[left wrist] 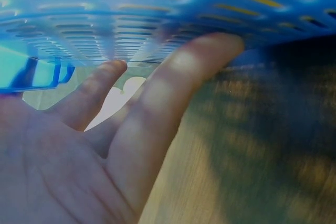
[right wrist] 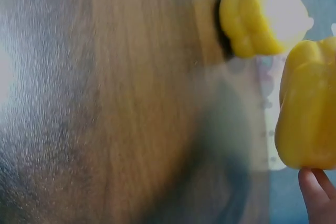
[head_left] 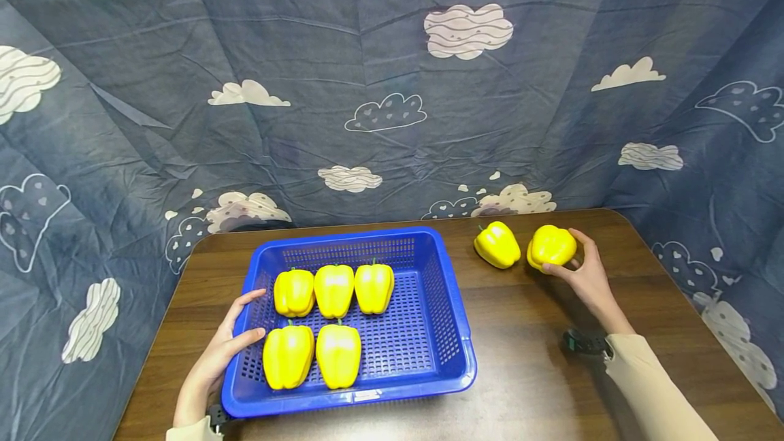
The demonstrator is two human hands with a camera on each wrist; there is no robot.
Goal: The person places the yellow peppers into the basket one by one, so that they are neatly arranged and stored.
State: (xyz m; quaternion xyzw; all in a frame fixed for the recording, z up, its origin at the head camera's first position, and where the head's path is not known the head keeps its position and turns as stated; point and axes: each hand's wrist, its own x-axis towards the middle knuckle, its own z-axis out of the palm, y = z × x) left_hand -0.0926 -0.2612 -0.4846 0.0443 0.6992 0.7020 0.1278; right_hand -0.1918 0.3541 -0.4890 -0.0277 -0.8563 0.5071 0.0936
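My right hand (head_left: 584, 281) holds a yellow bell pepper (head_left: 552, 247) at the far right of the table, thumb on its near side and a finger behind. In the right wrist view that pepper (right wrist: 310, 108) shows at the right edge, with fingertips against its lower end. Beside it, apart, lies another yellow bell pepper (head_left: 497, 245) on its side. My left hand (head_left: 214, 352) grips the left rim of a blue plastic basket (head_left: 456, 332), with two digits reaching over the edge. Seen from the left wrist, other fingers (left wrist: 152, 108) lie under the slotted basket.
Several yellow bell peppers stand inside the basket in two rows, three at the back, such as this front pepper (head_left: 339, 357). The basket's right side shows bare mesh floor. A brown wooden table (head_left: 514, 359) bears everything; a cloud-patterned blue curtain (head_left: 392, 169) hangs behind it.
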